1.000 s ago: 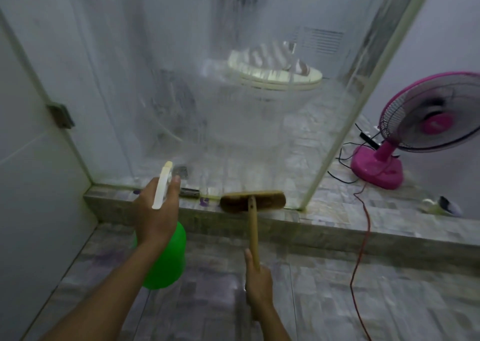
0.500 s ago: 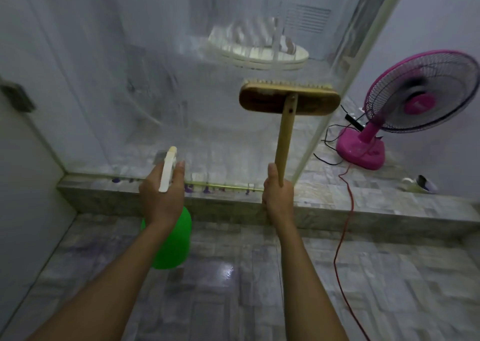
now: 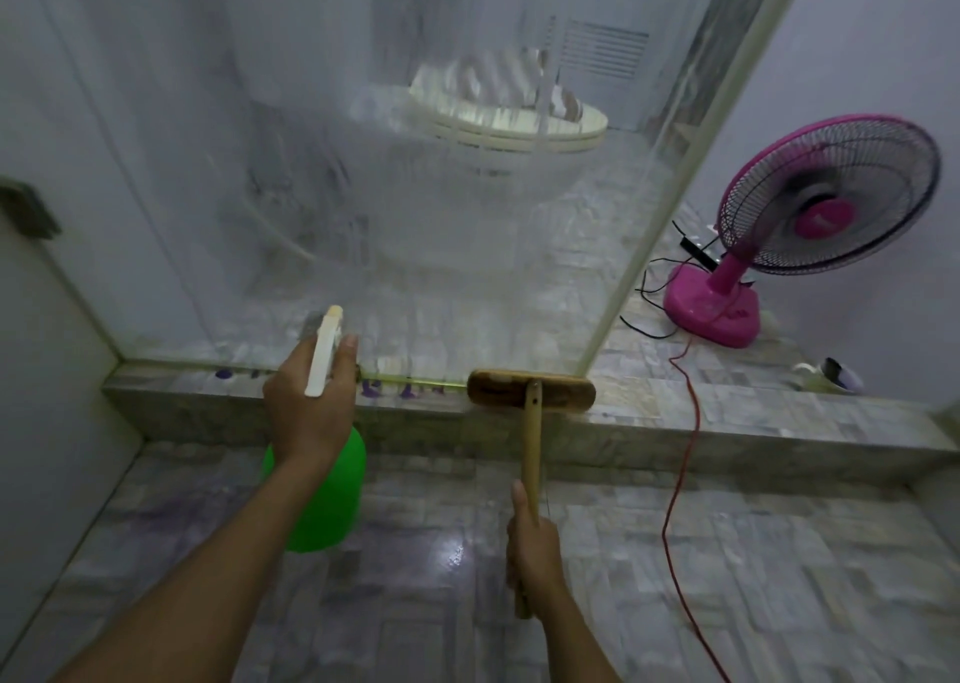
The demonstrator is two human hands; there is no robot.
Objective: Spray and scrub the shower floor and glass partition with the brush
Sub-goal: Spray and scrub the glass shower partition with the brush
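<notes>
two hands (image 3: 535, 547) grip brush (image 3: 531, 390), bristles hidden.

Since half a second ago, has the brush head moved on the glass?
Yes. The brush head has come down the glass partition, from level with the toilet seat behind it to the tiled curb at the bottom edge.

Dim, cool indoor light | white glare patch on wet floor tiles (image 3: 452, 552) at 6 o'clock | glass partition (image 3: 415, 188) hazy, streaked | wide-angle bending at edges | slight overall softness
</notes>
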